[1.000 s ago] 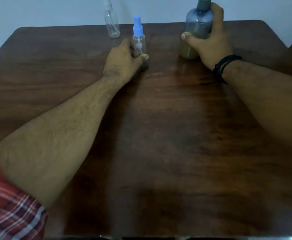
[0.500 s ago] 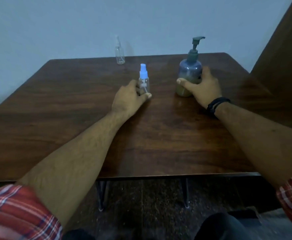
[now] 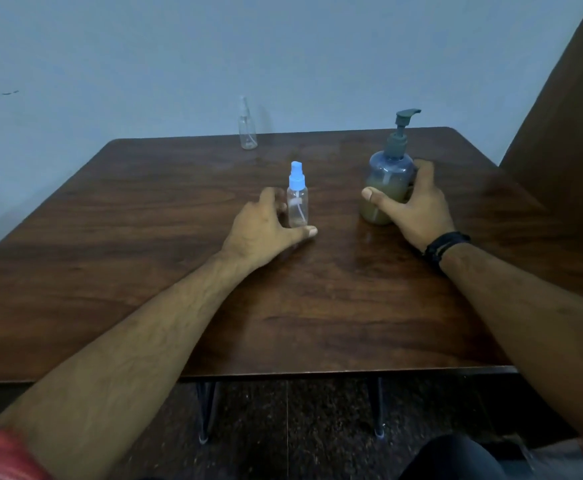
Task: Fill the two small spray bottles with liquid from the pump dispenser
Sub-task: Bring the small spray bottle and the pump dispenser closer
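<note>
Both hands were out on the table (image 3: 144,244) as I watched from the head view. My left hand (image 3: 262,226) curled round the blue-capped bottle (image 3: 297,197), thumb lying in front of its base and fingers behind it; the bottle stood upright, clear and apparently without liquid, its cap rising above the hand. My right hand (image 3: 418,209) gripped the dispenser (image 3: 388,181), thumb across the front of its lower body and fingers wrapped round the far right side. That dispenser stood upright too, a bluish body with murky liquid filling roughly its lower half, the pump head pointing right. A dark band (image 3: 444,249) sat on the right wrist.

Between the two held things was a bare strip of wood; they stood near each other but apart. Well beyond the left hand, at the far edge by the wall (image 3: 144,64), the clear bottle (image 3: 247,128) stood alone, upright, touched by neither hand. Red plaid sleeves (image 3: 3,455) showed at the lower corners.
</note>
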